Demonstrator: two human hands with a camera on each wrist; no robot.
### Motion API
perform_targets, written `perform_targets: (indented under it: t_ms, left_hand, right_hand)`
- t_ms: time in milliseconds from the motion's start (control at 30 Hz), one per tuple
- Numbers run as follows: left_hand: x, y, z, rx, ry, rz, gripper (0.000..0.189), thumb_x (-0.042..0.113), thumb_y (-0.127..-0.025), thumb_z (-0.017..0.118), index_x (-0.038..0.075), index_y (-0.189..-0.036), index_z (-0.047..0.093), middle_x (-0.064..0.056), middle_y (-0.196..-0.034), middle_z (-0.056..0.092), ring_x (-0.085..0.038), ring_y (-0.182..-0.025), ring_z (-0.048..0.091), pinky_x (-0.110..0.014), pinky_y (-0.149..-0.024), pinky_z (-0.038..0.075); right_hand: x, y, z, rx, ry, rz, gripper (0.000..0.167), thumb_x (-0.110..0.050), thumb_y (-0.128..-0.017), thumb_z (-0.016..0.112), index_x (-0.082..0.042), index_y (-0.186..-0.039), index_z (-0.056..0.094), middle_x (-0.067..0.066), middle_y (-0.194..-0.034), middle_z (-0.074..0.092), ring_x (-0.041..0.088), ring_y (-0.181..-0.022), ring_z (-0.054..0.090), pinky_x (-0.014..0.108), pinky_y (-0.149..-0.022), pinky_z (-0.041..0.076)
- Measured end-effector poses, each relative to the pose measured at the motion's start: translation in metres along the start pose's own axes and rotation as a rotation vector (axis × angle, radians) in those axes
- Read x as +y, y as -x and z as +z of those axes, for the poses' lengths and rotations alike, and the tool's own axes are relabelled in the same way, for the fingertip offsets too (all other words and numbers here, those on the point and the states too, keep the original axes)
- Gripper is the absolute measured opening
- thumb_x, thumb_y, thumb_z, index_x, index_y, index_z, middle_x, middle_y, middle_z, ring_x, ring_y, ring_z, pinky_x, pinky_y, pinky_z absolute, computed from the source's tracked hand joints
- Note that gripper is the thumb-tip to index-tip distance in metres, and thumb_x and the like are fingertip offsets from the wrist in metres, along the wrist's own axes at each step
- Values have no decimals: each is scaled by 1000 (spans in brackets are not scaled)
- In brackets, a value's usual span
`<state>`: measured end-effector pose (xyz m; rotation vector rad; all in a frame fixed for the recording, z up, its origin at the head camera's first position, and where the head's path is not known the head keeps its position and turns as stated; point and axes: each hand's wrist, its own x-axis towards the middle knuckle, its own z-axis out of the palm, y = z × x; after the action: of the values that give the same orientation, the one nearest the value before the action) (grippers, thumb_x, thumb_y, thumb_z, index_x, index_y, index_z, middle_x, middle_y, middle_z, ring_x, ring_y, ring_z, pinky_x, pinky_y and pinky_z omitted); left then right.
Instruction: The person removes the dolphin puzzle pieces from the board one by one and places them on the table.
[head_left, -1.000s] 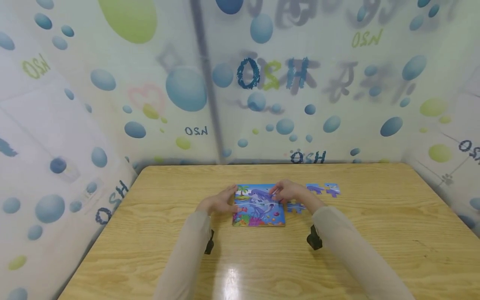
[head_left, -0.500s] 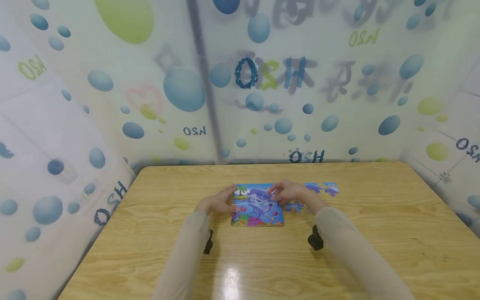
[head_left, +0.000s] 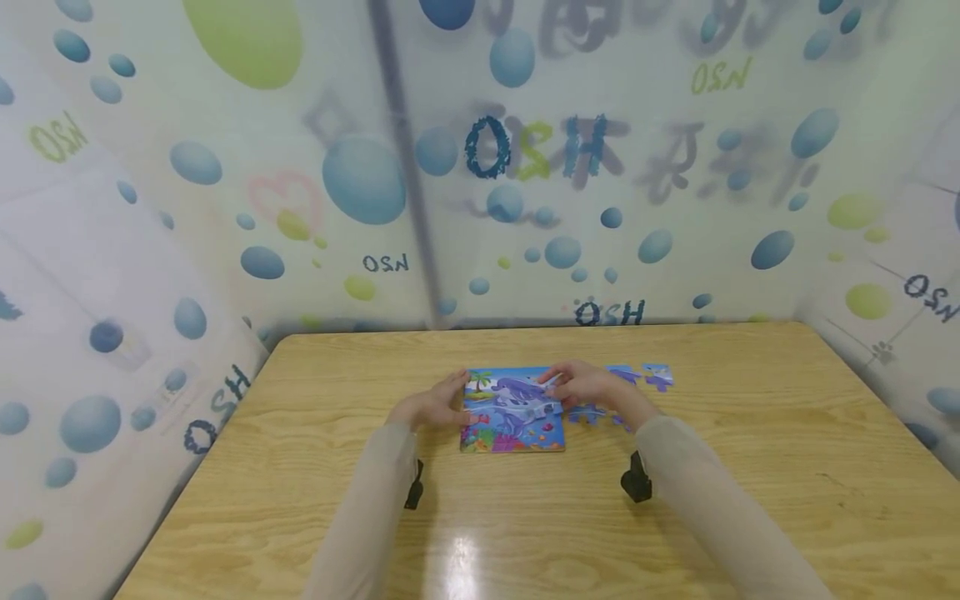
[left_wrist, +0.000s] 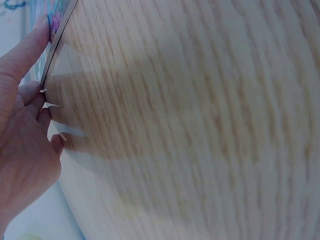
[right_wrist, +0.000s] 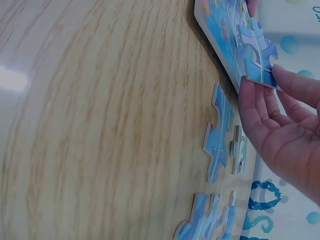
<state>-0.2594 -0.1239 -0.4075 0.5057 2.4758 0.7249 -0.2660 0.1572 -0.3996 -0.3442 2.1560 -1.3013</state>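
A jigsaw board (head_left: 513,437) with a dolphin and sea picture lies on the table. My left hand (head_left: 435,407) holds its left edge; in the left wrist view the thumb (left_wrist: 36,42) presses on top and the other fingers lie along the side. Between thumb and fingers my right hand (head_left: 583,385) pinches a blue and purple jigsaw piece (right_wrist: 260,56). That piece is tilted and overlaps the right side of the board in the right wrist view. In the head view the right fingers partly cover it.
Several loose jigsaw pieces lie right of the board, among them a blue piece (head_left: 587,413) and, farther back, a purple and white piece (head_left: 658,377). The wooden table (head_left: 360,358) meets a patterned curtain (head_left: 465,242) at its back edge.
Both hands stay at the board. The right hand's fingers have shifted slightly, and the pinched piece shows more tilted at the board's right side. The head view has drifted a little.
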Motion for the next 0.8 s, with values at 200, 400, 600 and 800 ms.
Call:
perform_targets:
  t_ms: [200,400,600,800]
  left_hand:
    - [-1,0,1,4,36,4,82,25,-88,61,3,-147,8,-16,-154,1,-32,-142,1,-48,-116,8]
    - [-1,1,2,6,49,12,82,25,-88,60,2,-146,8,-16,-154,1,-32,-142,1,-47,-117,8]
    - [-2,1,1,9,29,26,82,24,-88,60,-1,-146,9,-18,-154,2,-34,-142,2,-48,-117,8]
    - [-2,-1,1,7,30,9,83,26,-87,61,2,-146,9,-17,-154,2,-34,-142,2,-48,-116,9]
  right_hand:
    - [3,7,-6,-1,-10,-1,35,-6,-92,49,3,-126,46,17,-112,52,17,-84,53,34,-79,53]
    - [11,12,-14,34,39,15,35,-8,-93,48,5,-125,48,25,-129,47,32,-112,53,39,-90,51]
    - [18,19,-22,66,56,36,33,-7,-93,49,5,-123,52,23,-124,51,31,-111,54,41,-91,51]
    - [23,29,-30,75,62,30,34,-9,-92,49,5,-123,51,12,-107,56,14,-80,51,31,-76,51]
